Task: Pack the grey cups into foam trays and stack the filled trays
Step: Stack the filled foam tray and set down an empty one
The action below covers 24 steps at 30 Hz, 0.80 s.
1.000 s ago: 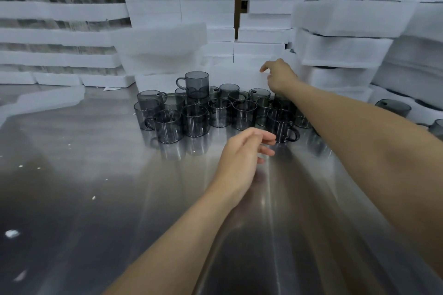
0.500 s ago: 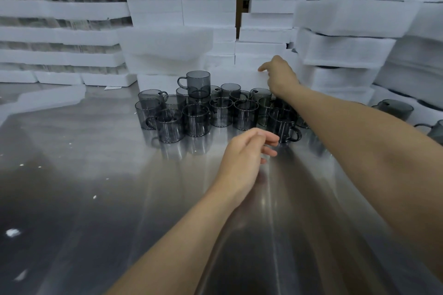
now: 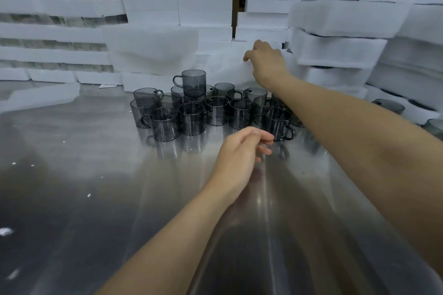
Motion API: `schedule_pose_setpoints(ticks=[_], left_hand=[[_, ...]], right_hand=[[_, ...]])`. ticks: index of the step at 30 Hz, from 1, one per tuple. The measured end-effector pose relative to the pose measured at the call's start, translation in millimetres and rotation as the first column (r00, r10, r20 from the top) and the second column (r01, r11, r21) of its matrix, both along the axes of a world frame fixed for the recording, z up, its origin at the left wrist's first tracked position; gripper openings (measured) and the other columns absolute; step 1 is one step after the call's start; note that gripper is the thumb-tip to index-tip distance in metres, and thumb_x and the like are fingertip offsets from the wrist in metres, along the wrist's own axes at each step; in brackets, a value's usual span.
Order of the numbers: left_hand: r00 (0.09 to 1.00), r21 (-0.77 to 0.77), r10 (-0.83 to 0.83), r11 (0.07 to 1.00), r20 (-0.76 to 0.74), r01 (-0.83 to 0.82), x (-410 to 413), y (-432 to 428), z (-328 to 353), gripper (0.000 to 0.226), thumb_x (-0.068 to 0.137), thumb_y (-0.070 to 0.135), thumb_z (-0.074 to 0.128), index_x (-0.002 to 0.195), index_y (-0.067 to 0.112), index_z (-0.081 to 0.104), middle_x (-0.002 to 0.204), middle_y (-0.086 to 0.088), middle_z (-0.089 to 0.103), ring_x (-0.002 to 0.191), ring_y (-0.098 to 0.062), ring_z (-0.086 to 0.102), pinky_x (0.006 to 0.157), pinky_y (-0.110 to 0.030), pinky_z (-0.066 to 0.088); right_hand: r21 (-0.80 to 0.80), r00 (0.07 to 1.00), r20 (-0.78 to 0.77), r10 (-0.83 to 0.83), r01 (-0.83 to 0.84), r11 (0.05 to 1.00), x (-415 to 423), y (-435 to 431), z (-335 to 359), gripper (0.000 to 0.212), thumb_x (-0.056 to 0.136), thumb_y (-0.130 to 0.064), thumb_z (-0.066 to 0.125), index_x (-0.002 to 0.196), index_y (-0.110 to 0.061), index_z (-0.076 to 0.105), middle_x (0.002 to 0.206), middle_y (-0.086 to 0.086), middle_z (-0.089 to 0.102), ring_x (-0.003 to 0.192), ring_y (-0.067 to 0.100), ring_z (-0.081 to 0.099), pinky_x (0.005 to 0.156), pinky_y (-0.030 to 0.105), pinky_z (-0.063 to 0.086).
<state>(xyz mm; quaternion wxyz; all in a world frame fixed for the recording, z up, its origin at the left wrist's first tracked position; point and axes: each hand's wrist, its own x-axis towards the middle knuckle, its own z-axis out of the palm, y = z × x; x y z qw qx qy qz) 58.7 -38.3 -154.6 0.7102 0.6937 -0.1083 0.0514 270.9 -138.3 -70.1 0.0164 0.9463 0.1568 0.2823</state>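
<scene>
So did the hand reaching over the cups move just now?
Yes. The right hand has gone up and a bit left, judged against the top cup perched on the others; it now touches the white foam behind them.

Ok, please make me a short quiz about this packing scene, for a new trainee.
1. True or false: the left hand holds something.
2. One cup stands on top of the other grey cups. Its handle points: A) right, B) left, C) toward the camera.
3. Fill in: the right hand grips a ___ behind the cups.
Key: 1 false; 2 B; 3 foam tray.
</scene>
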Motion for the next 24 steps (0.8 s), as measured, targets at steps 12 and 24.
schedule_pose_setpoints(ticks=[12,24], left_hand=[[0.998,-0.081,0.062,0.995,-0.029,-0.064,8,6,-1,0.034,0.1,0.009,0.036,0.088,0.016,0.067,0.093,0.002,0.067,0.086,-0.009,0.061,0.068,-0.02,0.049],[0.896,-0.361,0.351,0.825,-0.274,-0.434,2,59,10,0.047,0.103,0.033,0.028,0.121,0.005,0.06,0.121,-0.01,0.064,0.11,-0.021,0.06,0.098,-0.039,0.047]], right_hand=[[-0.301,0.914,0.37,0.164,-0.049,0.952,-95,-23,57,0.041,0.08,0.012,0.038,0.113,-0.002,0.059,0.123,0.018,0.046,0.115,0.034,0.042,0.113,0.052,0.014],[0.597,0.936,0.262,0.237,-0.35,0.722,-305,-99,-12,0.041,0.082,0.017,0.044,0.096,-0.009,0.072,0.093,0.001,0.045,0.086,0.004,0.041,0.079,0.004,0.031]])
